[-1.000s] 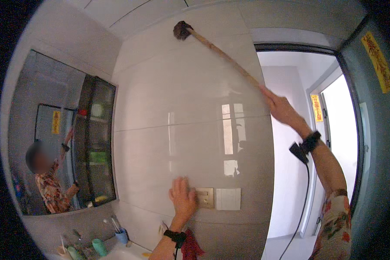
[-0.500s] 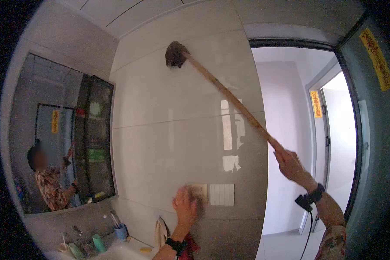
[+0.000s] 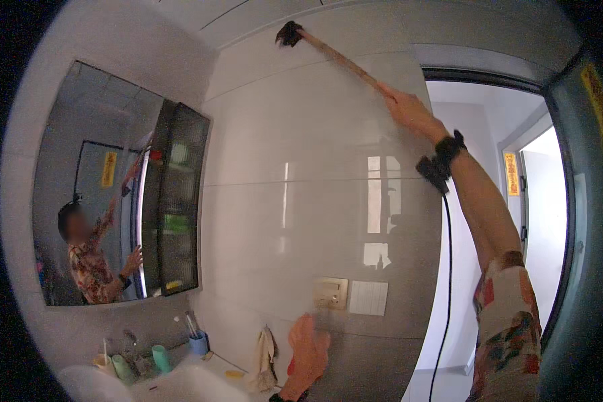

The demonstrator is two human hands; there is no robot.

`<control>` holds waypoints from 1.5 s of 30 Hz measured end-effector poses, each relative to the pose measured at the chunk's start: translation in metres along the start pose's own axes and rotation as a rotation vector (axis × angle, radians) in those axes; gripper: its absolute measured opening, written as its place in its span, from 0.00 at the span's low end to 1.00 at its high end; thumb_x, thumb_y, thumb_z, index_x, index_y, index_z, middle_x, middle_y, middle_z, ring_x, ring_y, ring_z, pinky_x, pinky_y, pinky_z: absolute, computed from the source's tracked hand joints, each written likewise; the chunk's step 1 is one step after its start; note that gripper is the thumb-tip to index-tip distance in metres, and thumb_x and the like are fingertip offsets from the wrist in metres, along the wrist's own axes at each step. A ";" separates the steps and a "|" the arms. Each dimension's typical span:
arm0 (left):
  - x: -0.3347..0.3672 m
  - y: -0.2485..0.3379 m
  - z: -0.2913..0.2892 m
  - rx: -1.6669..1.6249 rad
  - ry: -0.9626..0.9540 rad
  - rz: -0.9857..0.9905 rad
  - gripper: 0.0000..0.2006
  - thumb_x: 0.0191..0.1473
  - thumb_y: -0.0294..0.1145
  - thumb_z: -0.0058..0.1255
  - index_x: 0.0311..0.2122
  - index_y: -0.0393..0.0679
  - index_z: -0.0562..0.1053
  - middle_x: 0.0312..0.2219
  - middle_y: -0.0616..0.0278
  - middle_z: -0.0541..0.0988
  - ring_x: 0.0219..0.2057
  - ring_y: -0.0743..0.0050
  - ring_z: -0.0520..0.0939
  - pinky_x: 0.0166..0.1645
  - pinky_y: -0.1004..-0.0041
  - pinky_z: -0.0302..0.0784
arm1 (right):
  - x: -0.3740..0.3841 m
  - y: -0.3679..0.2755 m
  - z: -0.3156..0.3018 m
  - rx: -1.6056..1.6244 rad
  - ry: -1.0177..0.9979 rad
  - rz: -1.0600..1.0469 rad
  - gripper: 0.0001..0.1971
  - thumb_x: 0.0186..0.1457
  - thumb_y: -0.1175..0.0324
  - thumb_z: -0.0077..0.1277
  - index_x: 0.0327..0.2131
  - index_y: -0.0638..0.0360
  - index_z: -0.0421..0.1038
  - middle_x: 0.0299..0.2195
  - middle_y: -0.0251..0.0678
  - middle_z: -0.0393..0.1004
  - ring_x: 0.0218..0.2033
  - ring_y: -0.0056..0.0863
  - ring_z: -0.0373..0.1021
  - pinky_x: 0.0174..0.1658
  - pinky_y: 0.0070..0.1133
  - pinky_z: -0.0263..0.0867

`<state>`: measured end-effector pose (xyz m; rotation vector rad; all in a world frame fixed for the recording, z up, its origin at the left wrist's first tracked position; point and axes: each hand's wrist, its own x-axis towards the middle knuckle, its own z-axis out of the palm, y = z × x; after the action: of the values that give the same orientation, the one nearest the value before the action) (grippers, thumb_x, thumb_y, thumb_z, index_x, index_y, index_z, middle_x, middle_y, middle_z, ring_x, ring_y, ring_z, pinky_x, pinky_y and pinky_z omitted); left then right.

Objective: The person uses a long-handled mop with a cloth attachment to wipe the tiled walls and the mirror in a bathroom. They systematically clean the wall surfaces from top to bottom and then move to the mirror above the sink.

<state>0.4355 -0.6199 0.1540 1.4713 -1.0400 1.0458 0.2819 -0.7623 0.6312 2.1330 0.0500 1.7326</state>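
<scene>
Signs: a yellow rectangular label [image 3: 512, 173] sits on the door frame at right, and a longer yellow strip [image 3: 598, 109] runs along the dark panel at far right.
Your right hand [image 3: 409, 112] has its grip wrapped around the wooden brush handle [image 3: 342, 59]; the dark brush head [image 3: 289, 33] lies up-left of it, near the wall's top edge. Your left hand [image 3: 307, 348] presses flat, fingers spread, on the grey wall tile [image 3: 281, 221].

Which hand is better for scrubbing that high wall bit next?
Probably the right hand: it grips the long wooden stick, whose dark brush head touches the top of the tiled wall. The left hand rests flat, low on the wall.
</scene>
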 end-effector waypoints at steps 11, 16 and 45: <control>-0.042 -0.017 0.001 -0.037 -0.041 -0.143 0.26 0.45 0.35 0.46 0.49 0.34 0.58 0.48 0.40 0.60 0.49 0.41 0.59 0.53 0.54 0.50 | -0.004 -0.008 0.018 0.052 -0.037 0.077 0.21 0.56 0.60 0.30 0.54 0.43 0.51 0.37 0.48 0.69 0.31 0.41 0.69 0.37 0.31 0.67; -0.051 -0.014 0.004 -0.070 -0.052 -0.099 0.27 0.47 0.37 0.46 0.50 0.34 0.58 0.48 0.40 0.61 0.49 0.42 0.60 0.53 0.54 0.51 | -0.109 0.021 0.008 -0.081 0.048 -0.182 0.23 0.56 0.66 0.29 0.56 0.43 0.42 0.46 0.51 0.62 0.34 0.49 0.68 0.40 0.37 0.65; -0.069 0.023 0.025 -0.177 -0.126 -0.180 0.28 0.47 0.39 0.46 0.52 0.37 0.56 0.50 0.43 0.58 0.51 0.44 0.57 0.55 0.54 0.48 | -0.039 0.070 -0.045 -0.093 0.041 0.146 0.21 0.57 0.62 0.29 0.55 0.39 0.47 0.32 0.51 0.70 0.28 0.46 0.68 0.34 0.37 0.65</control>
<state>0.3984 -0.6413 0.0898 1.4702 -1.0388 0.7231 0.2148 -0.8246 0.6248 2.0792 -0.1765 1.8228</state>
